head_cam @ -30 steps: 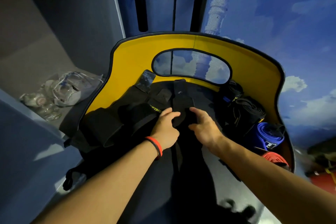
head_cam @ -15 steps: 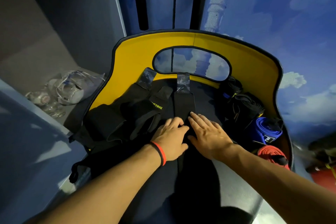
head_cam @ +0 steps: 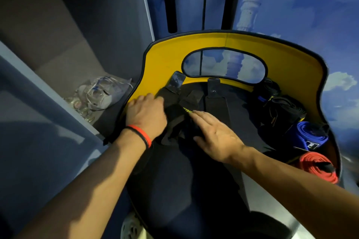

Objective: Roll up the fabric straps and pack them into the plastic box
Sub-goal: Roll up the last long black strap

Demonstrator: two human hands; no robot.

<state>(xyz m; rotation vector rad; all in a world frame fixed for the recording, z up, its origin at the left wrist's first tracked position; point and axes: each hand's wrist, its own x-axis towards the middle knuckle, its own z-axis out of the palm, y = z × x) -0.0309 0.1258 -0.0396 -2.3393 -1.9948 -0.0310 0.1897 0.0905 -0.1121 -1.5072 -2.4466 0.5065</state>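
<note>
Several black fabric straps (head_cam: 180, 110) lie spread on a dark surface inside a yellow curved surround (head_cam: 163, 64). One flat black strap (head_cam: 215, 106) runs straight toward the oval window. My left hand (head_cam: 145, 112) rests on the left bundle of straps, fingers over it. My right hand (head_cam: 213, 132) lies flat, fingers straight, pressing on a strap with yellow lettering. At the right stand rolled straps: black rolls (head_cam: 279, 110), a blue roll (head_cam: 308, 136) and a red roll (head_cam: 318, 167). No plastic box can be made out.
A clear plastic bag with small items (head_cam: 97, 95) lies on a grey ledge to the left. Two black vertical bars (head_cam: 171, 0) stand behind the surround. A blue cloud-painted wall (head_cam: 310, 6) fills the right.
Both hands left the centre strap. My left hand moved left onto the strap bundle; my right hand shifted left onto the lettered strap. The camera view moved closer.
</note>
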